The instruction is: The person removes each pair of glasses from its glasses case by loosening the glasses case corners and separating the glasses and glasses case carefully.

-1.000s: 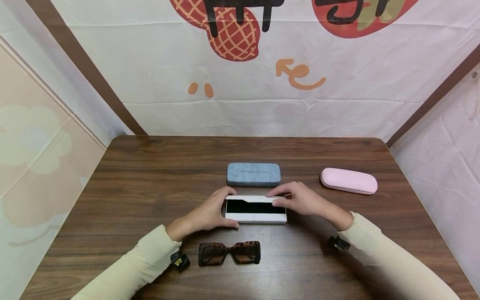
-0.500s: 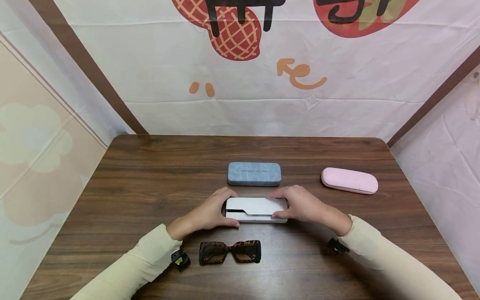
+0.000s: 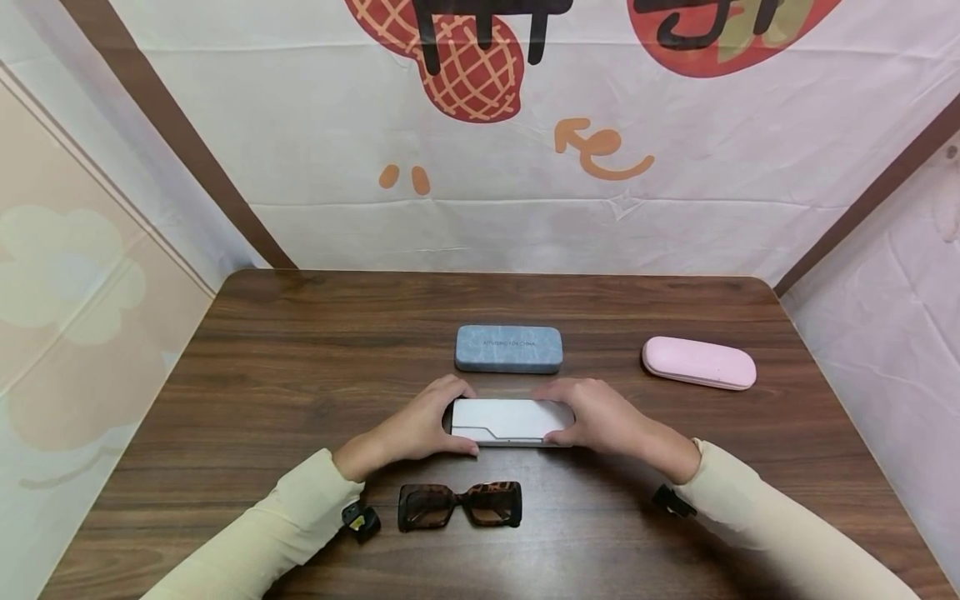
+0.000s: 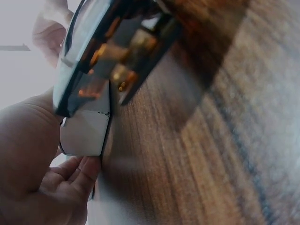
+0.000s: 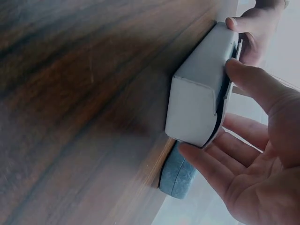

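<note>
A white glasses case [image 3: 510, 417] lies on the table between both hands, its flap lid down over the top. In the right wrist view a narrow dark gap shows under the lid of the case [image 5: 197, 101]. My left hand [image 3: 416, 425] grips the left end, thumb at the near side and fingers at the far side. At the right end my right hand [image 3: 607, 421] holds the case the same way, its thumb on the lid's front edge. Tortoiseshell sunglasses [image 3: 460, 505] lie folded on the table nearer to me.
Just behind the white case rests a blue glasses case [image 3: 508, 350]. A pink glasses case [image 3: 699, 362] lies farther right. The brown wooden table [image 3: 337, 325] ends at a printed cloth wall [image 3: 495, 233].
The white case's lid has swung down toward me under my right hand, covering the dark interior. My left hand has kept its hold at the left end.
</note>
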Demonstrator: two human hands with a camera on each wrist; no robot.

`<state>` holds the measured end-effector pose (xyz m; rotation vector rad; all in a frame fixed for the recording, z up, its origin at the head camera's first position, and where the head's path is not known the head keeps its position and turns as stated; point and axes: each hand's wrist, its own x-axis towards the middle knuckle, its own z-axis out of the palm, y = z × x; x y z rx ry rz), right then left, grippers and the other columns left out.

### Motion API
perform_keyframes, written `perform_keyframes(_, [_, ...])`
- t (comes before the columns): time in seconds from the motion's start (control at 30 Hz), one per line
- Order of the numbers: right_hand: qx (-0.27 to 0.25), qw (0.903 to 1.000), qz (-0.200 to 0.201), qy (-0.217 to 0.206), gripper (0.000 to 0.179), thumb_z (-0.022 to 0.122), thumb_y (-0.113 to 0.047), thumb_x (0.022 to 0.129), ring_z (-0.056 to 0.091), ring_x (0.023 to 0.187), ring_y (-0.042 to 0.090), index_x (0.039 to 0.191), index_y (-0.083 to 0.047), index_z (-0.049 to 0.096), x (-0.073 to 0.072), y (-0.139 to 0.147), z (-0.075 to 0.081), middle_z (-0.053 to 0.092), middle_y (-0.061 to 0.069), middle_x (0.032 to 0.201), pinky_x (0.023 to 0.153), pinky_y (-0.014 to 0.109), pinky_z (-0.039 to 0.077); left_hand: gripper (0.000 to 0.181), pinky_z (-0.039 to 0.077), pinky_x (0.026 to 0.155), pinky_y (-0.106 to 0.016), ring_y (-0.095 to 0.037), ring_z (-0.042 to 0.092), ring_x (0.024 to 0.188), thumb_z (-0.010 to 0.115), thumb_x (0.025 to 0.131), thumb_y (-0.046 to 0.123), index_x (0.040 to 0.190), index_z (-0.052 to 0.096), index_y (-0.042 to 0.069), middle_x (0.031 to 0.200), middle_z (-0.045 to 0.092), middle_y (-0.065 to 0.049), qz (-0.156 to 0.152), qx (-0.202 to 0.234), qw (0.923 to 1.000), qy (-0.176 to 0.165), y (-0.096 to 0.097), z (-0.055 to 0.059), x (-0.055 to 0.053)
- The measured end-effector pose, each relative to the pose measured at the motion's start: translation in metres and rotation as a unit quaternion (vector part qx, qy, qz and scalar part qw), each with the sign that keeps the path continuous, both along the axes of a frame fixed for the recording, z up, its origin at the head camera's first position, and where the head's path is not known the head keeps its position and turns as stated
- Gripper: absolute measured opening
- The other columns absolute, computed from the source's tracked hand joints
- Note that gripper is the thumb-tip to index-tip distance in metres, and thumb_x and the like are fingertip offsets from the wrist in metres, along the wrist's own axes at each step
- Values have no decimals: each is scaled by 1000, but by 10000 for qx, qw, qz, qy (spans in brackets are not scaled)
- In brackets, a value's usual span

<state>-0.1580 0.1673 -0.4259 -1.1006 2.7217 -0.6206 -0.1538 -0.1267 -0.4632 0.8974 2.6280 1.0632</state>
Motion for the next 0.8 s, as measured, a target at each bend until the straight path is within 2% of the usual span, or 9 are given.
perform_keyframes(0.2, [220,9995,14,208,60,88,-28,79,66,110,27,131,-4,68,4,-1,-2,68,10,123,91,46,54,53,47,93,-41,-19,55,104,95,71,30,108,62,12,110,60,0,-18,18,10000,-45,0,0,0])
perform_keyframes(0.37, [213,9997,-71,105,60,87,-27,80,64,109,26,132,-5,67,7,-1,-2,65,9,122,89,45,54,56,46,96,-43,-22,57,109,94,72,30,114,63,10,113,62,-2,-49,-43,10000,14,0,0,0])
perform_keyframes(0.6, [108,9999,-100,-76,59,84,-21,83,60,119,31,135,-3,62,10,1,-6,63,13,130,96,49,51,61,44,103,-48,-26,59,114,93,74,31,122,64,6,117,66,-4,-171,-213,9995,139,1,0,-1])
perform_keyframes(0.8, [77,9999,-79,-120,60,84,-19,83,60,120,32,135,-4,61,11,2,-7,63,16,131,97,49,50,66,45,100,-46,-25,56,116,92,75,27,129,62,4,122,64,-6,-431,-221,9987,145,-1,2,-2])
